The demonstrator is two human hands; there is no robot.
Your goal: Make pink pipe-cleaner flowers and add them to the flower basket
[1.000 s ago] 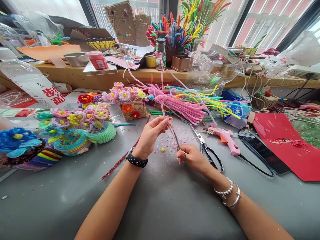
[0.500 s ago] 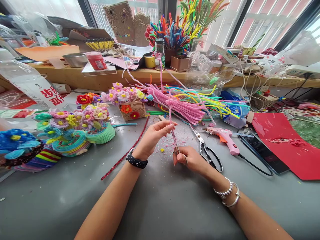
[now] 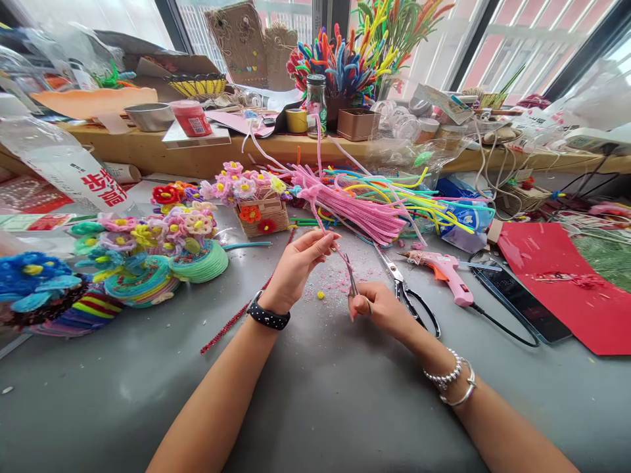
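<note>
My left hand (image 3: 300, 263) pinches the stem of a pink pipe cleaner flower (image 3: 315, 200), whose looped head rises in front of the pile of pink pipe cleaners (image 3: 365, 213). My right hand (image 3: 382, 309) is closed on small metal pliers (image 3: 351, 277), whose tips meet the stem just below my left fingers. Both hands hover over the grey table (image 3: 305, 394), above pink fuzz crumbs and a small yellow ball (image 3: 320, 295).
Scissors (image 3: 407, 289), a pink glue gun (image 3: 446, 272) and a dark phone (image 3: 522, 299) lie right of my hands, beside red paper (image 3: 566, 282). Finished pipe cleaner flowers in baskets (image 3: 148, 256) crowd the left. A red pipe cleaner (image 3: 241, 309) lies under my left wrist. A cluttered wooden shelf (image 3: 207, 151) runs behind.
The flower head swung right and back left as my left hand turned the stem. My right hand shifted slightly with the pliers along the stem.
</note>
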